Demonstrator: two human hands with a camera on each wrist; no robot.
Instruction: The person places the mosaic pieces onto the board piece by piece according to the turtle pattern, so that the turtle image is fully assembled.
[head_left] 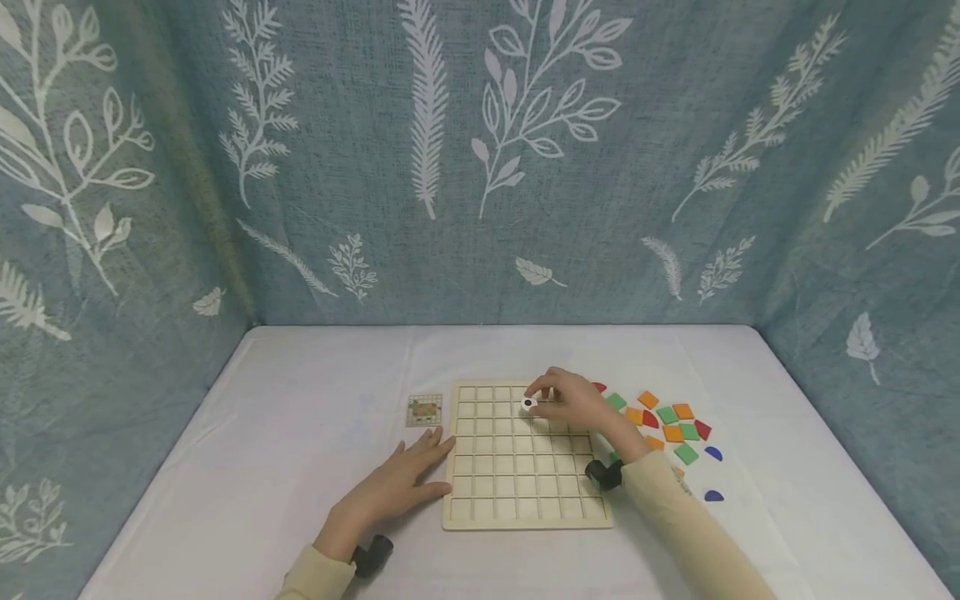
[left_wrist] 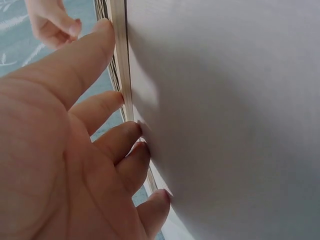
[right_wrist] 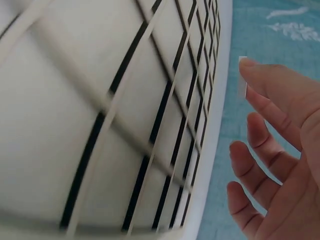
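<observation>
One white black-dotted tile [head_left: 528, 403]: pinched between thumb and finger of the right grip [head_left: 573, 402], held clear above the gridded wooden board [head_left: 504, 487].
Left grip [head_left: 397, 482]: spread, touching the board's left edge with fingertips.
Pattern card [head_left: 424, 410]: just beyond the left grip, flat on the counter [head_left: 285, 433].
Orange squares [head_left: 682, 412], green squares [head_left: 686, 453]: scattered right of the right grip, mixed with red quarter-circles [head_left: 650, 419].
</observation>
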